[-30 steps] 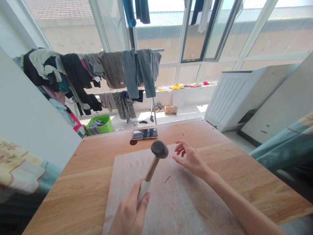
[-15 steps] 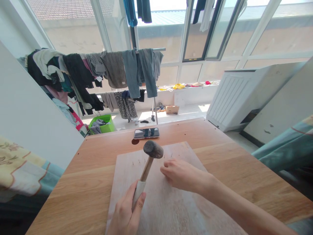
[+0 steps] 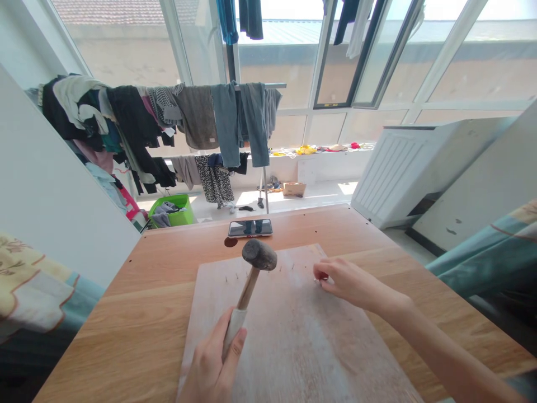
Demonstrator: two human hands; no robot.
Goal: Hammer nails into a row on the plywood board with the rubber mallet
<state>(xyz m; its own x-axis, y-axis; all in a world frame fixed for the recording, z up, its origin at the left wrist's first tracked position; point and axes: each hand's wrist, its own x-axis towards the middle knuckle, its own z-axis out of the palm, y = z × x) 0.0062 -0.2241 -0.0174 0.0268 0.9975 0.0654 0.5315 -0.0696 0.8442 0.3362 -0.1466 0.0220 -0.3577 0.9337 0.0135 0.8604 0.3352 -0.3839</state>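
Gripping mallet [image 3: 250,282], left hand [image 3: 212,369], right hand [image 3: 354,285] on board [image 3: 293,347]

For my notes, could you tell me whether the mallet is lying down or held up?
Held up: left hand grips the mallet, head raised over the board.

Sunlit rm w/ tall windows [image 3: 126,50] far beyond the left hand [image 3: 210,369]. Laundry rack [image 3: 226,117] w/ clothes, green basket [image 3: 184,207] on pale floor [image 3: 327,190]. White slatted unit [image 3: 403,168] beyond the right hand [image 3: 352,282]; white wall [image 3: 50,196] far left of the left hand.
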